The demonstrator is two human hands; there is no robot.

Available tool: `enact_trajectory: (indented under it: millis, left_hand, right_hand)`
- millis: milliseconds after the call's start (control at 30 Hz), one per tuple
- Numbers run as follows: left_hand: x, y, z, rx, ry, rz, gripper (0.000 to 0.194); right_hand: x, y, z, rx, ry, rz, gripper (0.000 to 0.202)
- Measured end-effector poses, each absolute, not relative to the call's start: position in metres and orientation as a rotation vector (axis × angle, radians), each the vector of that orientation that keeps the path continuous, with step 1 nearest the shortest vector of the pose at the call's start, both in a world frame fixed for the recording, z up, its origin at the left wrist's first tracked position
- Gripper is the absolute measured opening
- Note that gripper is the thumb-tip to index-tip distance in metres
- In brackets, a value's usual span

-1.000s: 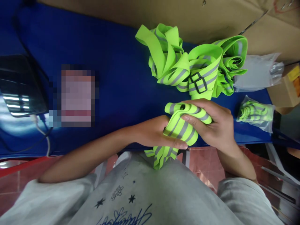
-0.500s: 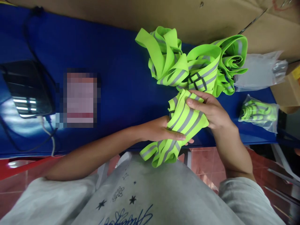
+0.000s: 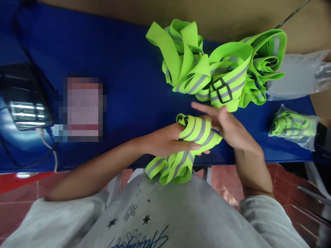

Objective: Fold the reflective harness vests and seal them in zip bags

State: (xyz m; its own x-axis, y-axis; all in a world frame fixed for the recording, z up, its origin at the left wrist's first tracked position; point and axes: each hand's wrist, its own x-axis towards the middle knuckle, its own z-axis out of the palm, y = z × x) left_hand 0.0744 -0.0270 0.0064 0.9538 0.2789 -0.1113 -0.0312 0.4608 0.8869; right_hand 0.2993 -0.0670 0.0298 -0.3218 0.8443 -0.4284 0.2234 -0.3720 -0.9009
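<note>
My left hand (image 3: 168,143) grips a folded bundle of neon-yellow reflective strap (image 3: 200,131) with grey stripes, its thumb lying across the front. Loops of the strap hang below that hand, in front of the shirt. On the bundle's right side is my right hand (image 3: 229,129), index finger stretched out to the left and thumb apart; its lower fingers are against the strap's edge or just behind it, partly hidden. Behind both hands lies a pile of loose reflective straps (image 3: 191,69), with a black plastic buckle (image 3: 222,91) on top.
To the right are a clear bag holding a folded strap (image 3: 293,127) and some clear plastic bags (image 3: 292,77). A black glossy device (image 3: 26,96) with cables and a blurred-out item (image 3: 82,110) lie left on the blue table (image 3: 124,86). Cardboard (image 3: 129,10) borders the back.
The top of the strap bundle has been folded over and down. My right hand has loosened its pinch and its index finger now points left. The view has shifted slightly.
</note>
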Motion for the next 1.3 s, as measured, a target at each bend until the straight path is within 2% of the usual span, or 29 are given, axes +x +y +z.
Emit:
enact_trajectory:
  millis: [67, 167, 300, 533, 667, 767, 833, 967, 1100, 1300]
  left_hand:
    - [0.076, -0.026, 0.004, 1.108, 0.240, 0.191, 0.019]
    - [0.078, -0.024, 0.001, 1.202, 0.269, 0.229, 0.017]
    - [0.076, -0.022, -0.001, 1.129, 0.272, 0.159, 0.017]
    - [0.074, -0.024, 0.000, 0.733, 0.305, -0.044, 0.016]
    - [0.077, -0.037, 0.005, 0.992, 0.349, -0.040, 0.017]
    - [0.078, -0.052, 0.003, 1.360, 0.402, 0.062, 0.021]
    - [0.078, -0.058, -0.001, 1.499, 0.387, 0.123, 0.020]
    - [0.080, -0.057, -0.005, 1.200, 0.321, -0.036, 0.023]
    - [0.083, -0.054, -0.001, 0.605, 0.285, -0.208, 0.038]
    - [0.083, -0.060, -0.005, 0.580, 0.293, -0.187, 0.050]
  right_hand:
    - [0.300, -0.072, 0.036, -1.334, -1.546, 1.867, 0.077]
    - [0.291, -0.076, 0.037, -1.369, -1.647, 1.802, 0.086]
    - [0.275, -0.080, 0.032, -1.498, -1.448, 1.777, 0.064]
    - [0.277, -0.094, 0.030, -1.510, -1.800, 1.374, 0.053]
    - [0.279, -0.101, 0.028, -1.465, -1.957, 1.102, 0.059]
    - [0.276, -0.106, 0.027, -1.430, -2.018, 1.082, 0.073]
    - [0.275, -0.111, 0.027, -1.406, -2.044, 1.057, 0.075]
    - [0.275, -0.119, 0.027, -1.446, -1.959, 0.979, 0.058]
    - [0.281, -0.118, 0.026, -1.565, -1.813, 0.992, 0.035]
    - [0.292, -0.097, 0.031, -1.630, -1.568, 0.960, 0.032]
